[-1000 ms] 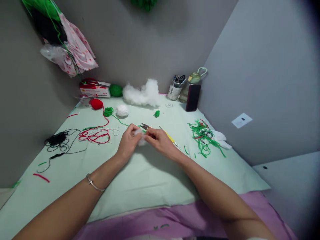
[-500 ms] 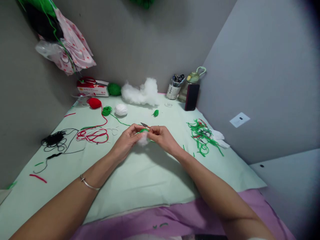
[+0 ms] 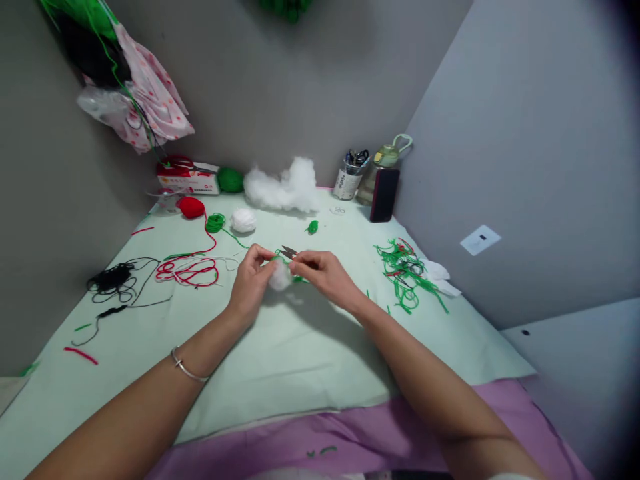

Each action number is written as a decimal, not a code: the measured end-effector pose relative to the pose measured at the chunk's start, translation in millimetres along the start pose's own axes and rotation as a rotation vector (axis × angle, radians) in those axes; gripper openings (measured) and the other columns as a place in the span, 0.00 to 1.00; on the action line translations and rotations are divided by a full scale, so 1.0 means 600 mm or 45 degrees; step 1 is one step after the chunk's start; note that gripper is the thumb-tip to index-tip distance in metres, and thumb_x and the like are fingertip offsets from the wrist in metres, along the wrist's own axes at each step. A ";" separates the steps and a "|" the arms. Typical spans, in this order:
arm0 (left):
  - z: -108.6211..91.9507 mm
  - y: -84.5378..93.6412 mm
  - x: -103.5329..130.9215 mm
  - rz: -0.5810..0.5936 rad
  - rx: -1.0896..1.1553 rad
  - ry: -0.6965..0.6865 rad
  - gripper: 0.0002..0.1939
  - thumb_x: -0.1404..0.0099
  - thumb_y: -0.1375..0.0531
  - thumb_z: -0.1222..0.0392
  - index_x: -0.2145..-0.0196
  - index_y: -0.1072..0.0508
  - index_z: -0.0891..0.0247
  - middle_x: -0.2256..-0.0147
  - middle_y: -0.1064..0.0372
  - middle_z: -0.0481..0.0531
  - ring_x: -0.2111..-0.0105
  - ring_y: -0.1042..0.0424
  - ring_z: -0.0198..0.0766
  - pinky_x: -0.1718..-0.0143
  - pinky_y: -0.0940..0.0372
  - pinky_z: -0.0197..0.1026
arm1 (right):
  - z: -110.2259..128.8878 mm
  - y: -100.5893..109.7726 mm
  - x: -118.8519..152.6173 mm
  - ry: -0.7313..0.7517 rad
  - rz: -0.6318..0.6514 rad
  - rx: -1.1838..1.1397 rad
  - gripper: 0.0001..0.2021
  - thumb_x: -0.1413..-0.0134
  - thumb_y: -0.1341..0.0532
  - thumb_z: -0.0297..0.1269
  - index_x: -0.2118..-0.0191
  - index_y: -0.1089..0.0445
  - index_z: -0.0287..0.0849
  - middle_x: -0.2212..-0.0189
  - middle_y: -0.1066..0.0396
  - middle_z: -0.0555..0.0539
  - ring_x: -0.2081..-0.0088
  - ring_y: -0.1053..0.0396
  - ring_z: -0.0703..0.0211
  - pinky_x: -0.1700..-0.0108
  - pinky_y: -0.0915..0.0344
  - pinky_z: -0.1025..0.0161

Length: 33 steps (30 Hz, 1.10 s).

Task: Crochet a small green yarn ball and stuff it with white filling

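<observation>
Near the middle of the table, my left hand [image 3: 253, 279] pinches a tuft of white stuffing [image 3: 281, 276] with a small green yarn piece [image 3: 277, 257] at its upper edge. My right hand [image 3: 324, 275] is just to the right of the tuft, thumb and fingers pressed together; what they grip is too small to tell. Dark pointed scissor blades [image 3: 288, 252] stick out beyond the right fingers. Whether that hand holds them or they lie behind it, I cannot tell. Green yarn runs from the small skein [image 3: 215, 223] toward my left hand.
A heap of stuffing [image 3: 280, 189] lies at the back, with a white yarn ball [image 3: 243, 220] before it. Red yarn [image 3: 191, 207] and tangled black yarn [image 3: 113, 279] lie left. Green scraps [image 3: 407, 273] lie right, below a phone [image 3: 385, 195] leaning on a bottle [image 3: 387, 157].
My left hand has shifted slightly left and turned more upright, taking the stuffing tuft along. A gap has opened between the hands, and more of the scissor blades shows.
</observation>
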<state>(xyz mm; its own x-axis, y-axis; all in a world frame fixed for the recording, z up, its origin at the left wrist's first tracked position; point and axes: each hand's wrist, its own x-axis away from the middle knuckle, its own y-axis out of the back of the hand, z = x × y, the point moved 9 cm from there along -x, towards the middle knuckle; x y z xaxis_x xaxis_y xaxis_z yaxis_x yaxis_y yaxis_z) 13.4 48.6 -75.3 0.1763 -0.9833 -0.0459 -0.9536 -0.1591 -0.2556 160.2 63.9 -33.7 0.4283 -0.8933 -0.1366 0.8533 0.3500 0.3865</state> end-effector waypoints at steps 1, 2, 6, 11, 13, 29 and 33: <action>0.001 0.000 0.000 0.006 0.016 0.018 0.12 0.46 0.33 0.58 0.66 0.32 0.59 0.69 0.33 0.43 0.72 0.35 0.32 0.72 0.41 0.34 | 0.005 0.015 -0.001 0.043 -0.057 -0.062 0.13 0.42 0.35 0.45 0.73 0.27 0.43 0.72 0.34 0.52 0.70 0.40 0.63 0.66 0.45 0.62; 0.002 -0.001 -0.001 0.018 0.029 0.041 0.13 0.46 0.32 0.57 0.66 0.31 0.59 0.68 0.32 0.44 0.72 0.35 0.32 0.72 0.41 0.34 | 0.012 0.028 -0.002 0.096 -0.107 -0.151 0.13 0.43 0.34 0.45 0.73 0.27 0.43 0.68 0.31 0.50 0.67 0.37 0.62 0.64 0.42 0.62; 0.011 -0.011 0.003 0.086 0.060 0.141 0.14 0.47 0.31 0.57 0.65 0.31 0.60 0.70 0.32 0.44 0.74 0.34 0.33 0.74 0.39 0.34 | 0.018 0.039 0.000 0.096 -0.090 -0.557 0.14 0.44 0.33 0.44 0.75 0.32 0.43 0.61 0.26 0.47 0.68 0.32 0.63 0.67 0.39 0.63; 0.010 -0.019 0.009 0.134 0.085 0.151 0.14 0.45 0.31 0.55 0.63 0.30 0.59 0.68 0.32 0.45 0.72 0.33 0.35 0.74 0.35 0.36 | 0.001 0.028 0.000 -0.023 -0.058 -0.299 0.10 0.45 0.33 0.42 0.61 0.31 0.44 0.64 0.27 0.51 0.75 0.39 0.67 0.71 0.45 0.64; 0.009 -0.018 0.009 0.130 0.084 0.122 0.14 0.44 0.31 0.56 0.64 0.30 0.59 0.67 0.32 0.45 0.72 0.34 0.34 0.74 0.36 0.35 | -0.002 0.010 -0.001 0.001 0.060 -0.052 0.10 0.42 0.35 0.44 0.64 0.30 0.42 0.71 0.31 0.53 0.72 0.40 0.65 0.68 0.45 0.64; 0.015 -0.023 0.009 0.209 0.070 0.191 0.14 0.47 0.29 0.58 0.66 0.28 0.61 0.68 0.30 0.46 0.71 0.33 0.34 0.71 0.40 0.36 | 0.005 -0.014 0.008 0.043 0.147 0.217 0.06 0.43 0.40 0.37 0.69 0.33 0.43 0.76 0.42 0.56 0.72 0.47 0.64 0.66 0.50 0.63; 0.026 -0.005 -0.003 0.053 0.037 0.125 0.13 0.51 0.31 0.64 0.68 0.30 0.61 0.71 0.32 0.43 0.72 0.36 0.32 0.71 0.42 0.34 | 0.022 -0.031 0.015 0.102 0.172 0.291 0.03 0.42 0.44 0.33 0.67 0.35 0.43 0.75 0.41 0.56 0.72 0.46 0.64 0.64 0.49 0.63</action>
<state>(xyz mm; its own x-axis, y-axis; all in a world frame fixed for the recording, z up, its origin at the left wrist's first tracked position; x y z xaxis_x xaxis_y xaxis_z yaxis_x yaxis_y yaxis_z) 19.6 52.5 -89.7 0.1101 -0.9932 0.0376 -0.9520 -0.1163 -0.2833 144.1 45.3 -30.2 0.5637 -0.8144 -0.1379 0.7014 0.3838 0.6006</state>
